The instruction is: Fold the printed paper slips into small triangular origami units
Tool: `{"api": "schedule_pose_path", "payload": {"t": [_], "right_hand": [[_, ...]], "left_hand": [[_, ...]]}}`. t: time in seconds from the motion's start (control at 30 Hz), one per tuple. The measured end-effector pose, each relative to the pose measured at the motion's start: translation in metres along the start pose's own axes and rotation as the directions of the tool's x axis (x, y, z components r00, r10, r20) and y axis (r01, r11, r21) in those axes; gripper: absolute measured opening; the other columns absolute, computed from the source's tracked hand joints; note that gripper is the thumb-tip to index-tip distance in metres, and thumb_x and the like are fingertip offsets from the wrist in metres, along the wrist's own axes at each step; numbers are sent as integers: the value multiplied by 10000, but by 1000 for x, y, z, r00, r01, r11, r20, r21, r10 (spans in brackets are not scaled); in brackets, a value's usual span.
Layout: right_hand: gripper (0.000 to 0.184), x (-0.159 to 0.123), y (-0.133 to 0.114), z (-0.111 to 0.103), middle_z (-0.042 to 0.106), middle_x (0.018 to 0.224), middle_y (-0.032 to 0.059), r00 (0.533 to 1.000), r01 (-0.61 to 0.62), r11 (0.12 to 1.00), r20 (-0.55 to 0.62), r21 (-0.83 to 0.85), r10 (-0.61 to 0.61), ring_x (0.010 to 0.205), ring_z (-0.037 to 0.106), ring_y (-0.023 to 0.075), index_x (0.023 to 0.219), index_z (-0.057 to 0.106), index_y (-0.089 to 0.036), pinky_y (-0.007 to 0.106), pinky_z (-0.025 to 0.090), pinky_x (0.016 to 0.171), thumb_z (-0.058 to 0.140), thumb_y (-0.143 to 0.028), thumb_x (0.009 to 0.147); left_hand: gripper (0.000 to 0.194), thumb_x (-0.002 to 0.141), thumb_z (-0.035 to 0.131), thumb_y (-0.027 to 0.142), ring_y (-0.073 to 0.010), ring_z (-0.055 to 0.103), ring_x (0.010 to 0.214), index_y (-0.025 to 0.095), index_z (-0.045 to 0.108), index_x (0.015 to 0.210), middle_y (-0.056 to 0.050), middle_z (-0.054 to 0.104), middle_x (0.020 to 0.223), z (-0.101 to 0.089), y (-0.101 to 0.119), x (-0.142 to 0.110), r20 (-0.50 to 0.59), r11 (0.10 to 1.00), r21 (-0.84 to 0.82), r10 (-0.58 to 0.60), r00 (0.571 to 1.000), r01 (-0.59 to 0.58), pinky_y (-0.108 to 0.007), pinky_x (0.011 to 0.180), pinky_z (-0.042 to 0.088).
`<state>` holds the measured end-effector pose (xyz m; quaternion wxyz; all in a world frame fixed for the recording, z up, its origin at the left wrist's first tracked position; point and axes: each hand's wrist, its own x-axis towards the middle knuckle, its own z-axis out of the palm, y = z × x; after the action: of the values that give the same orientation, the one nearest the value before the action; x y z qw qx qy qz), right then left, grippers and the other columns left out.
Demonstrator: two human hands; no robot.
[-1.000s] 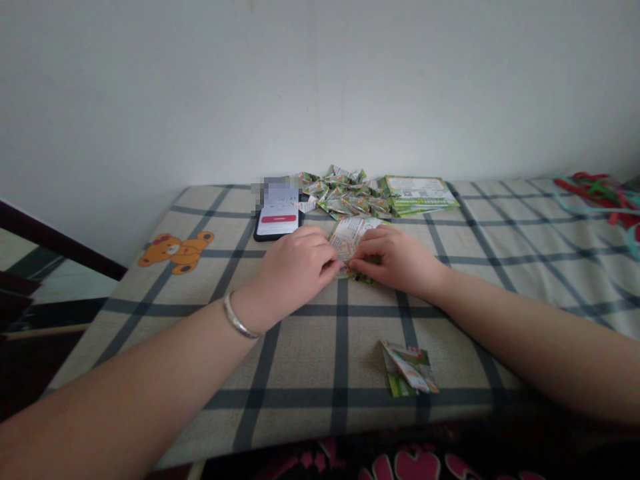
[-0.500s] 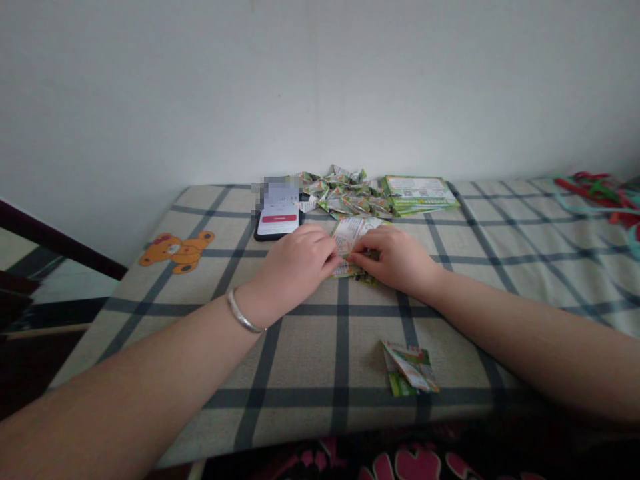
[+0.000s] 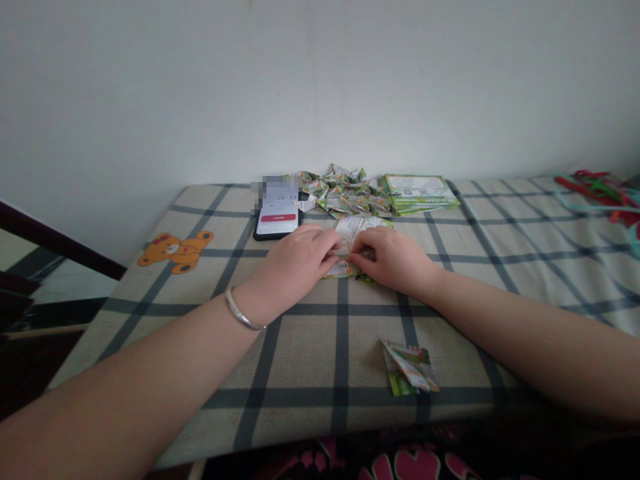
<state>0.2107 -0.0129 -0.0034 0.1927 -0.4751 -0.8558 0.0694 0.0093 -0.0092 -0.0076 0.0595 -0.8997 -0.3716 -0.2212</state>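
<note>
A printed green-and-white paper sheet (image 3: 351, 229) lies on the checked tablecloth, partly hidden under both hands. My left hand (image 3: 306, 257), with a silver bangle at the wrist, pinches the paper's left part between thumb and fingers. From the right, my right hand (image 3: 393, 257) pinches the same paper, thumb and forefinger closed close to the left hand's fingertips. A crease seems to run between the two hands. Nearer the table's front edge rests a small folded paper piece (image 3: 411, 368) with similar print.
Behind the hands are several folded paper pieces (image 3: 350, 197) in a pile. A stack of printed sheets (image 3: 420, 191) lies to their right, a phone (image 3: 277, 223) to their left. An orange bear cutout (image 3: 177, 252) is at left; red and green strips (image 3: 600, 193) lie far right.
My left hand's fingers have shifted slightly on the paper, and its left lower part shows a little more. My right hand stays nearly in place.
</note>
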Motion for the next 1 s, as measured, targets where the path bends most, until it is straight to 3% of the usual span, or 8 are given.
{"api": "schedule_pose_path", "payload": {"t": [0.23,0.37,0.6,0.7,0.83,1.0], "right_hand": [[111,0,4,0,685,798,45,1000,-7,1000,-10,2,7,751,573,168,786,651,-171,271,371,658,595,-243,849],[117,1,13,-2,676,781,42,1000,14,999,-21,29,-14,745,565,162,809,677,-170,267,381,673,638,-275,843],[84,2,19,-5,683,778,32,1000,15,998,-15,60,-14,718,580,148,814,685,-177,252,389,654,645,-249,830],[68,2,19,-8,692,796,27,1000,-16,998,-2,66,16,717,591,146,833,688,-181,249,398,655,638,-225,824],[75,1,19,-15,711,822,22,997,-65,996,41,68,63,729,609,150,849,703,-190,255,412,663,638,-212,818],[84,1,18,-20,728,812,13,989,-126,991,79,41,122,713,623,150,842,721,-204,255,412,641,642,-211,813]], "left_hand": [[35,892,586,178,-212,584,917,159,615,886,-54,640,887,-2,-2,0,71,998,-53,26,997,-22,-353,819,486],[83,900,587,184,-199,587,964,170,655,945,-49,664,955,0,-6,0,65,986,-116,128,990,-119,-352,873,484],[147,888,587,145,-214,587,1052,180,686,990,-55,662,1107,2,-6,-1,52,983,-85,168,984,-164,-389,940,497],[179,883,583,117,-214,590,1081,158,681,1027,-54,681,1097,1,-3,0,60,972,-82,227,972,-222,-390,993,488],[192,895,573,125,-218,601,1068,149,679,1053,-68,687,1070,-1,-2,0,101,977,-68,210,972,-204,-394,974,506],[239,917,559,146,-210,594,1098,210,684,1109,-58,672,1134,4,-3,-3,89,973,-48,228,970,-224,-395,971,507]]}}
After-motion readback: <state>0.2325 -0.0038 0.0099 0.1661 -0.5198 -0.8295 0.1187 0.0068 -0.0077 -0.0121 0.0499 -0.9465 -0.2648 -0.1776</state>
